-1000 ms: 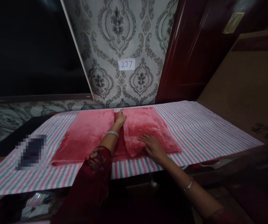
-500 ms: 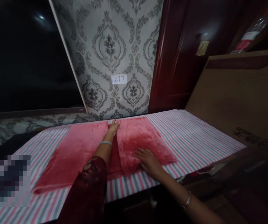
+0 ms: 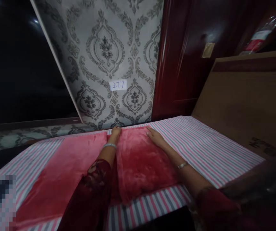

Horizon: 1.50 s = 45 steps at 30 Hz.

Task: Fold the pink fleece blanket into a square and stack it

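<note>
A red plush blanket (image 3: 144, 160) lies with both sides folded inward, a darker strip showing between the two panels. My left hand (image 3: 116, 131) is at the far inner corner of the right panel, its fingers closed on the edge there. At that panel's far right corner, my right hand (image 3: 156, 137) rests with fingers stretched out over the plush. The left panel (image 3: 73, 163) lies flat, with my left forearm crossing its near right part.
Under the blanket spreads a striped cloth (image 3: 200, 144) in pink, grey and white. A cardboard box (image 3: 244, 99) stands at the right, with a plastic bottle (image 3: 260, 38) behind it. A large dark screen (image 3: 24, 67) and a paper marked 277 (image 3: 118, 85) are at the wall.
My right hand has moved from the middle of the right panel away to its far right corner. My left hand stays at the far inner corner, fingers now more curled. The view has shifted slightly.
</note>
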Available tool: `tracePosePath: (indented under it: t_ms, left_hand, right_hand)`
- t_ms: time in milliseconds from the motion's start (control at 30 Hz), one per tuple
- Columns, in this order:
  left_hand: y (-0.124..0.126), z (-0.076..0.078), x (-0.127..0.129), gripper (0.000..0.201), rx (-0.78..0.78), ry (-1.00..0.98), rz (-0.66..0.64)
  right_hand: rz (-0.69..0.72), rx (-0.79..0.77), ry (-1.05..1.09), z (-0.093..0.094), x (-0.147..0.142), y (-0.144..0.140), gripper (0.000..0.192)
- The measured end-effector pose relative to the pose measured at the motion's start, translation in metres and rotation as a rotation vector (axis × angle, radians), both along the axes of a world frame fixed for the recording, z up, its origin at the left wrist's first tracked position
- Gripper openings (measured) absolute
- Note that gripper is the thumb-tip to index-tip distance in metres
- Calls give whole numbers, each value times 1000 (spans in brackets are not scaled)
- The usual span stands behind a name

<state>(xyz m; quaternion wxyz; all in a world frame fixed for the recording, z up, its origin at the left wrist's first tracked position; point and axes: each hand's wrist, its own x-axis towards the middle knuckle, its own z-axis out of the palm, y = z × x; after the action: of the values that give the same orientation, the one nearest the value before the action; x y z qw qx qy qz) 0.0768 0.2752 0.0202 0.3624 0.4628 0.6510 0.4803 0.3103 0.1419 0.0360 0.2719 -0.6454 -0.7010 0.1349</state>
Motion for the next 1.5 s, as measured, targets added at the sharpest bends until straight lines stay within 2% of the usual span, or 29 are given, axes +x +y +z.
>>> tracePosePath:
  t_ms: [67, 133, 300, 400, 667, 867, 967, 1233, 1367, 1500]
  left_hand:
    - [1, -2, 2, 37, -44, 137, 12]
    - [-3, -6, 5, 36, -74, 257, 30]
    - [-16, -23, 10, 21, -73, 494, 82]
    - [-18, -26, 10, 23, -80, 583, 96]
    - [-17, -24, 11, 31, -129, 669, 105]
    - [-14, -9, -2, 31, -185, 673, 34]
    - [-19, -5, -8, 32, -180, 696, 4]
    - [-50, -18, 6, 43, -111, 800, 9]
    - [-50, -21, 7, 43, -106, 794, 4]
    - [-42, -14, -4, 42, -142, 734, -10]
  right_hand:
    - [-112, -69, -83, 0, -5, 31, 55]
    - [-154, -99, -122, -9, -10, 49, 55]
    - [-151, -196, -252, -50, -12, 57, 55]
    - [-147, -214, -268, -62, -9, 58, 57]
    - [-157, -233, -271, -59, -9, 58, 57]
    - [-145, -197, -279, -63, -7, 56, 58]
    - [-141, -181, -264, -64, -7, 55, 58]
    - [-140, -197, -264, -64, -7, 57, 59]
    - [-130, -190, -269, -64, -5, 56, 59]
    - [-140, -186, -262, -65, -5, 56, 59]
